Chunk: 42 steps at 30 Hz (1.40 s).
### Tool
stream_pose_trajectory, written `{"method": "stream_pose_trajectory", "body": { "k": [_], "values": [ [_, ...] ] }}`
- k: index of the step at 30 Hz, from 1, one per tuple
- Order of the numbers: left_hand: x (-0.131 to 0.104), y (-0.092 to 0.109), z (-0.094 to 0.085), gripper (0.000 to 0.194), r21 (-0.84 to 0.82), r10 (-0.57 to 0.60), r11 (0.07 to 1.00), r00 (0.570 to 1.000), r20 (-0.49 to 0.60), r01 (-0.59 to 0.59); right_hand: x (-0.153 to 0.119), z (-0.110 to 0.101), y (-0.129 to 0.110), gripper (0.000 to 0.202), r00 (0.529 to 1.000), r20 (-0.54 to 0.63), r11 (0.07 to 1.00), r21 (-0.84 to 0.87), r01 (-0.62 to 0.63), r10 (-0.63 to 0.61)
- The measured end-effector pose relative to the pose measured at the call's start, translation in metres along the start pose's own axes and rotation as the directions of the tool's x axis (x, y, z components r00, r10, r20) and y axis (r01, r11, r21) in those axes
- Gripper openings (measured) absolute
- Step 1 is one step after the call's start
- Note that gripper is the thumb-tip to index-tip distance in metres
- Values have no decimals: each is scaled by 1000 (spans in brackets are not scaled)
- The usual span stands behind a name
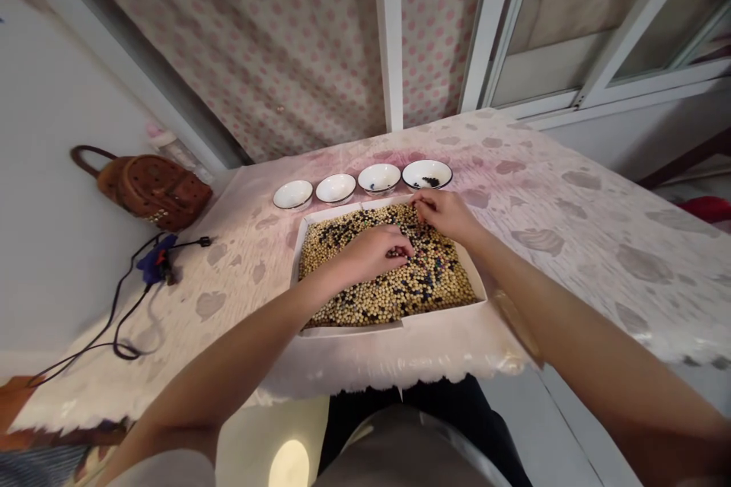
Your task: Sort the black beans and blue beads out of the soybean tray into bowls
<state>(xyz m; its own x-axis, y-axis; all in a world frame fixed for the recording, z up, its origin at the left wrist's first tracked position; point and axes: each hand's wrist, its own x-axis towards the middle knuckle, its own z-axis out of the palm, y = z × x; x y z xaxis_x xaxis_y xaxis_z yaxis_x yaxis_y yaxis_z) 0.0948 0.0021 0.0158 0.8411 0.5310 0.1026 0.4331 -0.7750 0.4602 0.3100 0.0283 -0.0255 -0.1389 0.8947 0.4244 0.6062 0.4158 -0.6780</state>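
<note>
A shallow white box holds a layer of tan beads mixed with dark and a few coloured ones. Over the middle of the beads is my left hand, its fingers curled round something I cannot make out. At the box's far right edge, my right hand has its fingertips pinched together; anything between them is too small to name. Behind the box stand four white bowls in a row. The rightmost bowl holds dark beads, and the bowl beside it has a few dark bits.
The two left bowls look bare inside. A brown bag and a blue object with black cables lie at the left. A patterned cloth covers the table. Behind it are a dotted curtain and white window frames.
</note>
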Motion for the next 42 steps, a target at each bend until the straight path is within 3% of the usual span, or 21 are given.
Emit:
{"method": "stream_pose_trajectory", "body": {
  "k": [26, 30, 33, 35, 38, 42],
  "values": [
    [-2, 6, 5, 6, 56, -3, 998, 1000, -9, 3, 1, 1, -2, 22, 1000, 23, 998, -59, 3, -2],
    [-1, 6, -4, 3, 7, 12, 1000, 999, -47, -12, -1, 1, -6, 22, 1000, 10, 997, -81, 16, -15],
    [9, -11, -21, 6, -78, -28, 997, 991, -128, 18, -1, 0, -8, 22, 1000, 16, 994, -104, 27, -26],
    [22, -33, -35, 10, -129, -106, 988, 971, -212, 80, -2, -1, -10, 22, 999, 32, 994, -107, 19, -15],
    [47, -74, -50, 14, -57, -242, 970, 914, -325, 237, -2, -1, -11, 23, 999, 51, 996, -94, -5, 10],
    [74, -110, -53, 17, -42, -296, 954, 904, -309, 298, -3, -1, -12, 23, 998, 58, 996, -83, -24, 29]
  ]
}}
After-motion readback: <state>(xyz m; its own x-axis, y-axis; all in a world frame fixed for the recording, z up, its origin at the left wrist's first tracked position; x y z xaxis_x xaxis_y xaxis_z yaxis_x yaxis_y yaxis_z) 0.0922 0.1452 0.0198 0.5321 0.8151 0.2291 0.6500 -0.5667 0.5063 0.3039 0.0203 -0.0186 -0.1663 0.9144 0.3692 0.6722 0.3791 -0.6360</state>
